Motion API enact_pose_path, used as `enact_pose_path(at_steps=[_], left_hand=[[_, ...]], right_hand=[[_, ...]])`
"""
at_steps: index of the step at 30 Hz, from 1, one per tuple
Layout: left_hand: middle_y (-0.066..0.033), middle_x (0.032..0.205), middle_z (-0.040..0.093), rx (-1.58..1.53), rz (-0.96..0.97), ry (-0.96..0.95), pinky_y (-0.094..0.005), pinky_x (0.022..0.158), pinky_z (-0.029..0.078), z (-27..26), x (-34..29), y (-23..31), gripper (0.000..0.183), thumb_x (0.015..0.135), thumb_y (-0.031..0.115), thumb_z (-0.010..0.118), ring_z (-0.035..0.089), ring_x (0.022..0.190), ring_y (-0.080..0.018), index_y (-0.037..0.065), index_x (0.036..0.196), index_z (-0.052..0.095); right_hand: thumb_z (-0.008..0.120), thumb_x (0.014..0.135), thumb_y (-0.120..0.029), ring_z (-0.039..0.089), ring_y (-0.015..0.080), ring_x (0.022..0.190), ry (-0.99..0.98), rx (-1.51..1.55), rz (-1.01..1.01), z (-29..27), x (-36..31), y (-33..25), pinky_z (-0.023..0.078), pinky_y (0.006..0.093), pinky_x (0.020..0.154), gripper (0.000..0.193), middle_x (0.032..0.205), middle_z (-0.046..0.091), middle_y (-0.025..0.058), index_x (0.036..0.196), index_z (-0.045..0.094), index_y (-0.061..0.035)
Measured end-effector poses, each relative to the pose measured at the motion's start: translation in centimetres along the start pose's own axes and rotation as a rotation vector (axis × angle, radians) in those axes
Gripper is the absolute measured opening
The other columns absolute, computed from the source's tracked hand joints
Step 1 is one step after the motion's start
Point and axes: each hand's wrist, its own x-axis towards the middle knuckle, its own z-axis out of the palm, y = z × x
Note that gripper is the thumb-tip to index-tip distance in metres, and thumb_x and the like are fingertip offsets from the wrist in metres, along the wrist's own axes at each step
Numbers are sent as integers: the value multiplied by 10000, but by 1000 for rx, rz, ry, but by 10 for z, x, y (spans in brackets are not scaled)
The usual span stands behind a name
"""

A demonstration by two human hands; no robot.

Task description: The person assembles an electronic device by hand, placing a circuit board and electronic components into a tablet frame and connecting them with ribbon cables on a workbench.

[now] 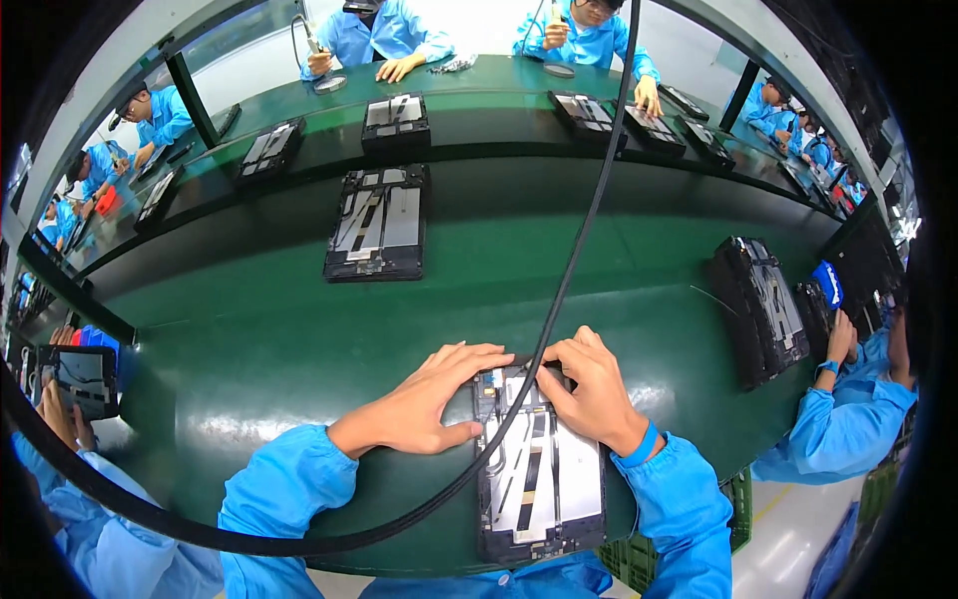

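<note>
At the far left of my view, a co-worker's hands point(57, 411) hold a dark tablet point(92, 371) up off the bench. Farther in, beyond my working area, a pile of uncovered tablets point(377, 228) rests on the green bench point(649, 329), the top one showing pale panels and dark strips.

Next comes my left hand point(399, 407): fingers stretched out and loosely spread toward the top edge of the tablet in front of me, thumb extended at its left side, gripping nothing that I can see. That tablet point(569, 481) lies flat near the bench's front edge, between my hands, its inside facing up.

My right hand point(591, 399) is at its upper right corner, fingers curled and thumb close to the index finger. I cannot tell whether they pinch a small part (a thick black cable point(589, 215) hangs right across that spot).

As far as I can judge, this unit is midway: the inside is exposed and the strips are in place, but the work at its top edge looks unfinished, and no cover is on it.

Farther right, a tall stack of similar tablets point(766, 307) stands near another co-worker's arm point(836, 399); I can't tell whether those are done or waiting.
</note>
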Motion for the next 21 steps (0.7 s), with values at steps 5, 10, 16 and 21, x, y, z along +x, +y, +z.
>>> enact_pose_path(at_steps=[5, 10, 16, 21], left_hand=[[-206, 1658, 467, -19, -27, -5, -540, 1293, 293, 0, 0, 4, 900, 875, 242, 846, 419, 1526, -423, 53, 1659, 445], [-232, 1657, 442, 17, 1, -19, -552, 1285, 328, -1, 3, 5, 943, 839, 81, 806, 433, 1502, -461, 117, 1694, 412], [-216, 1627, 444, -11, -15, 4, -535, 1268, 332, 2, 8, 15, 963, 833, 28, 759, 450, 1429, -449, 143, 1717, 394], [-206, 1608, 451, 52, -60, 18, -527, 1237, 353, 6, 7, 18, 996, 834, 15, 723, 462, 1394, -429, 162, 1747, 355]], right_hand=[[811, 880, -57, 509, 261, 754, -8, -8, -12, 0, 1, 2, 419, 394, 708, 98, 766, 654, 78, 974, 784, -51], [833, 916, -129, 518, 244, 761, -3, 5, 1, -1, -1, 1, 416, 399, 740, 83, 727, 598, 63, 936, 779, -70], [840, 830, -109, 515, 241, 751, -3, 13, -9, -4, 0, 4, 408, 390, 740, 111, 713, 597, 54, 875, 744, -77], [850, 757, -115, 517, 236, 750, -170, 52, -49, -15, 5, 7, 408, 384, 784, 136, 682, 591, 32, 821, 733, -90]])
